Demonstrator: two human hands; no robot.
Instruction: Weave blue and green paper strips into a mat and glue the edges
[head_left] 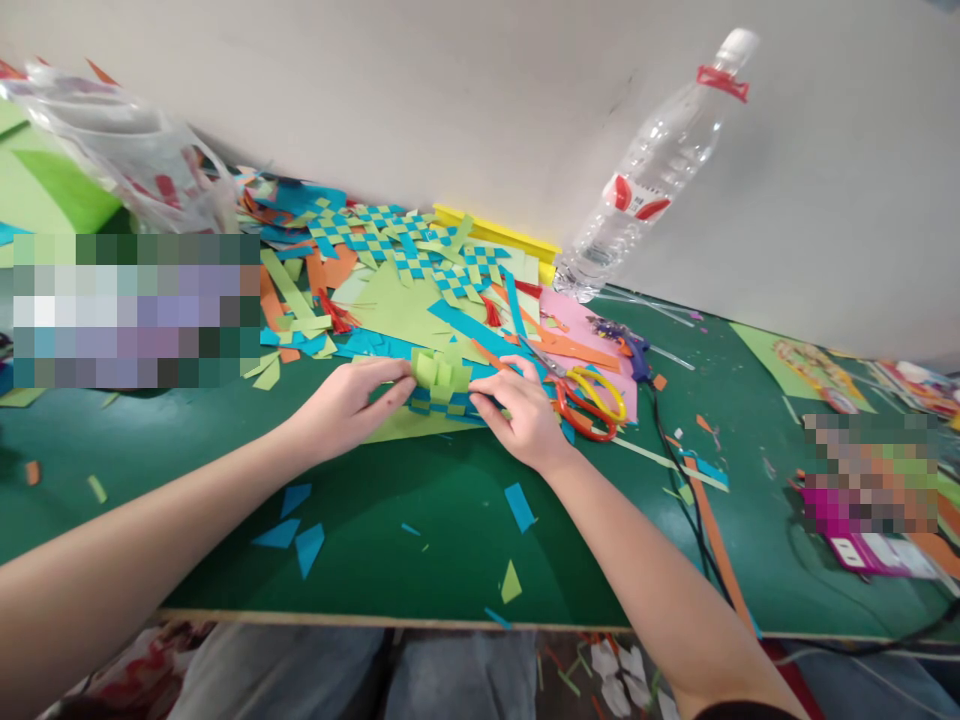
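Note:
My left hand (351, 405) and my right hand (526, 412) meet over a small woven paper piece (442, 376) of light green and blue strips. Thumb and fingers of the left hand pinch its left end, and those of the right hand pinch its right end. Some green strips stand folded up in the middle; blue checks show along the lower edge. A light green sheet (397, 428) lies beneath. Just right of my right hand rest scissors (596, 400) with red and yellow handles. Behind the piece several finished-looking blue-and-green woven strips (401, 245) lie heaped.
A transparent plastic bottle (649, 180) leans against the wall at the back. A plastic bag (150, 160) stands at the back left. A hot glue gun (636, 358) and its black cord (694, 520) lie right of the scissors. Blue scraps (296, 530) dot the green table (420, 540).

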